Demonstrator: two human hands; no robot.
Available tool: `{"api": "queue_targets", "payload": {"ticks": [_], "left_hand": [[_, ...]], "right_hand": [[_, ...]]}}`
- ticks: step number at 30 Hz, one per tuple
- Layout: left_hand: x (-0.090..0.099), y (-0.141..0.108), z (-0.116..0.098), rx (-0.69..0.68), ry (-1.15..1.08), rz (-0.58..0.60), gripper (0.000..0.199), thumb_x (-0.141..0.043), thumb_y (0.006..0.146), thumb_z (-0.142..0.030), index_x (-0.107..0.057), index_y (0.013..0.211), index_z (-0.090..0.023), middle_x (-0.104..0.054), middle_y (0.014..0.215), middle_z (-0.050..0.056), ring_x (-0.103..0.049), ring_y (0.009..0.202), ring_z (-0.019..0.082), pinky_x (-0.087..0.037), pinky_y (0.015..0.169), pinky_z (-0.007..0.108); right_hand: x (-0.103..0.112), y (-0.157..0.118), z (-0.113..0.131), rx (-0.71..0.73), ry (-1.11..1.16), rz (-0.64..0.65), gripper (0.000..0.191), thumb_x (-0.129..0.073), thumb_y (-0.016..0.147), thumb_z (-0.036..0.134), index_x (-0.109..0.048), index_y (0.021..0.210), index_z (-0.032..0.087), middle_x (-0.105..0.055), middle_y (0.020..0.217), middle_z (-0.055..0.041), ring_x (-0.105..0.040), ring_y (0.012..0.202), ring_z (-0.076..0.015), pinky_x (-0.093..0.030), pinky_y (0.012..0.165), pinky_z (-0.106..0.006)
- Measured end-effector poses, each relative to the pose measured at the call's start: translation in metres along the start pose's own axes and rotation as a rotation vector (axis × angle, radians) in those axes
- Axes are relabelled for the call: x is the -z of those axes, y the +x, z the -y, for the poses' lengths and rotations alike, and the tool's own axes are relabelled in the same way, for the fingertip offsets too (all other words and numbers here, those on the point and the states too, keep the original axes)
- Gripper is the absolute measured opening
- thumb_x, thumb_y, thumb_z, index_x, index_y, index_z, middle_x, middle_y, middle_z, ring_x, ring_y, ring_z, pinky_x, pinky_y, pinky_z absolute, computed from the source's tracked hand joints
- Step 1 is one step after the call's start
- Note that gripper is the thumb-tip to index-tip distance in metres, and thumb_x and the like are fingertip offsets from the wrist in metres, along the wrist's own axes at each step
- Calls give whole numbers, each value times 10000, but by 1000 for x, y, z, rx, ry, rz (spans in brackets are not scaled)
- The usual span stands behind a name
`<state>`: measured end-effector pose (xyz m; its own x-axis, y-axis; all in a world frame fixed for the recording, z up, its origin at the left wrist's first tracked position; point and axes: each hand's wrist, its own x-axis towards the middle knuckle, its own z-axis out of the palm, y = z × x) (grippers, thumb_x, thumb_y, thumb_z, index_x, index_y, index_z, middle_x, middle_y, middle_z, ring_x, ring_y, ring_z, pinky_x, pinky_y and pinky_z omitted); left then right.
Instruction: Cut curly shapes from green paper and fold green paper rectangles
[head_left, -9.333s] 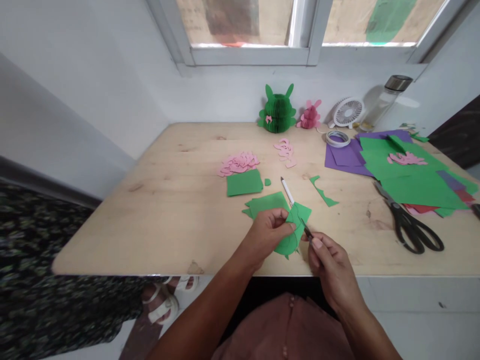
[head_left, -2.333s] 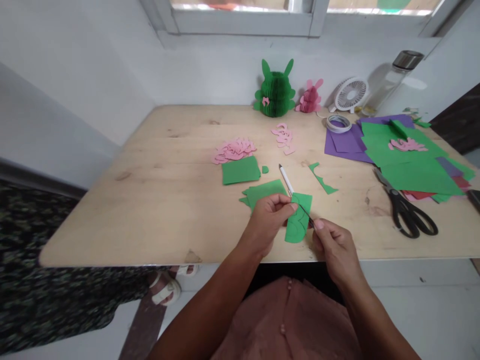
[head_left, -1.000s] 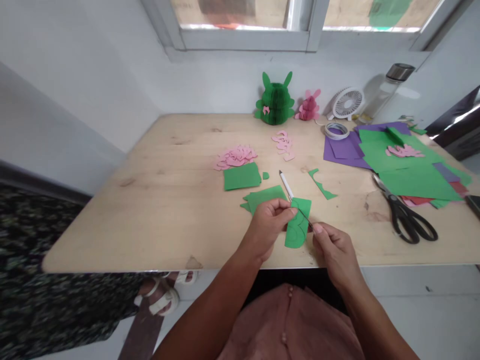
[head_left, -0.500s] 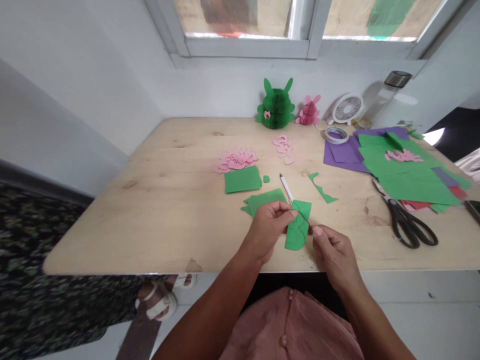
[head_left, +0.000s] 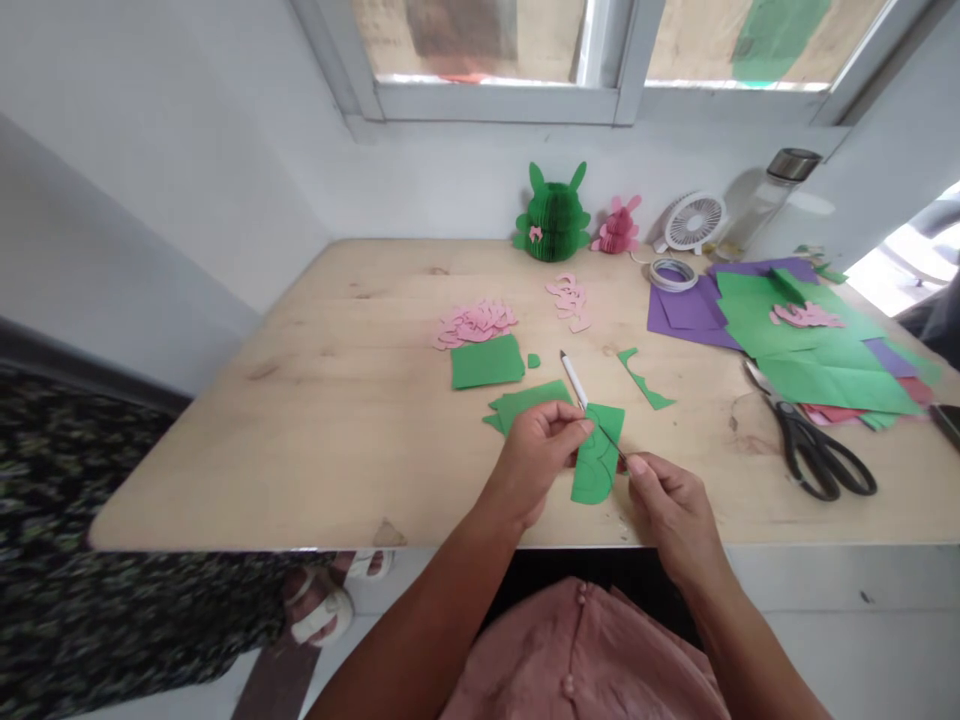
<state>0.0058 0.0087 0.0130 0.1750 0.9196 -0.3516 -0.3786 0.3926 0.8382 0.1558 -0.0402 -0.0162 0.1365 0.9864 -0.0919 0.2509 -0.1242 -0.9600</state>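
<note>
Near the table's front edge, my left hand [head_left: 547,437] pinches a green paper piece [head_left: 596,480] with curved outlines drawn on it. My right hand [head_left: 671,500] is closed round a thin dark-bladed tool [head_left: 613,446]. Its blade lies slantwise across the paper, close to my left fingertips. The tool's handle is hidden in my fingers, so its exact kind is unclear. Just beyond the held paper lies a white pen [head_left: 574,378]. Some green paper pieces [head_left: 531,403] rest partly behind my left hand.
Black-handled scissors [head_left: 817,450] lie at right beside green paper sheets [head_left: 825,350]. A green paper pile [head_left: 487,362], pink cutouts [head_left: 478,322] and a curved green scrap [head_left: 643,382] lie ahead. A green paper rabbit [head_left: 553,220], fan [head_left: 694,221] and bottle [head_left: 772,200] stand along the wall.
The whole view has shifted slightly. Both hands, the paper and the tool keep almost the same position.
</note>
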Motion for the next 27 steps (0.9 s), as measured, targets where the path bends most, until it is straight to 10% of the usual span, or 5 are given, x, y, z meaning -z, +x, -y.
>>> {"api": "queue_targets", "payload": {"ticks": [27], "left_hand": [[0,-2,-3,49,-32,46,288,-779,582,-349,-575,642,-156,-596,606,-15,-540,542,93,-438,585,231]], "right_hand": [[3,-1,-8,-41,62,58,481,-525,858,551,-362,557,214,-261,535,59,-205,507,-101,-154,473,-265]]}}
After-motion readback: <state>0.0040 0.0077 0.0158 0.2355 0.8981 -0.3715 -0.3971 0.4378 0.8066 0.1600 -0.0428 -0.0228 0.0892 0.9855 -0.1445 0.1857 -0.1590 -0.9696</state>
